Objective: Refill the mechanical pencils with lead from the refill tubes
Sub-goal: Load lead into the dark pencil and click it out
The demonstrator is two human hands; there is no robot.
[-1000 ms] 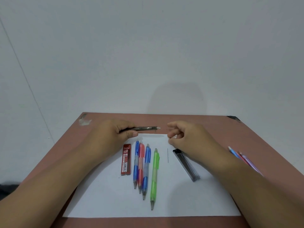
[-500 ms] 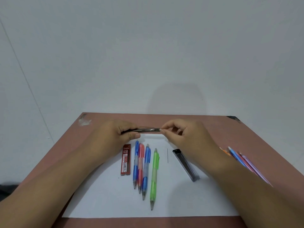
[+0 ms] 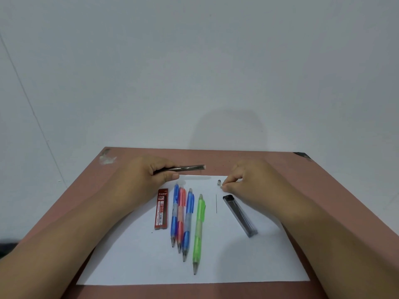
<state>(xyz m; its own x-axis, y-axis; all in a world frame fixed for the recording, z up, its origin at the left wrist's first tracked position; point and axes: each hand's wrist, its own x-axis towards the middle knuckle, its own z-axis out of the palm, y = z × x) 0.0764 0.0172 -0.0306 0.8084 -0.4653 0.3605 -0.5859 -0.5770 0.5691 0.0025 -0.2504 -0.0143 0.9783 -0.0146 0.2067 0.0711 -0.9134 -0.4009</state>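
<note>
My left hand (image 3: 149, 178) grips a dark grey mechanical pencil (image 3: 185, 168), held level above the far edge of the white paper (image 3: 138, 262), its open end pointing right. My right hand (image 3: 248, 180) rests on the paper's far right corner and pinches a tiny white piece (image 3: 221, 186), next to a small grey cap (image 3: 219, 182). A single loose lead (image 3: 216, 203) lies on the paper. Beside it lie a clear grey refill tube (image 3: 240, 215) and a red 2B refill tube (image 3: 161, 209). Blue, red, blue and green pencils (image 3: 187, 221) lie in a row.
The brown table (image 3: 323, 190) ends at a plain white wall close behind. A chipped spot (image 3: 106, 158) marks its far left corner. My right forearm (image 3: 336, 244) covers the table's right side.
My right hand went to the pencil's end, pulled away from it, and came down on the paper's far right corner. A small grey cap now lies there. The left hand held still.
</note>
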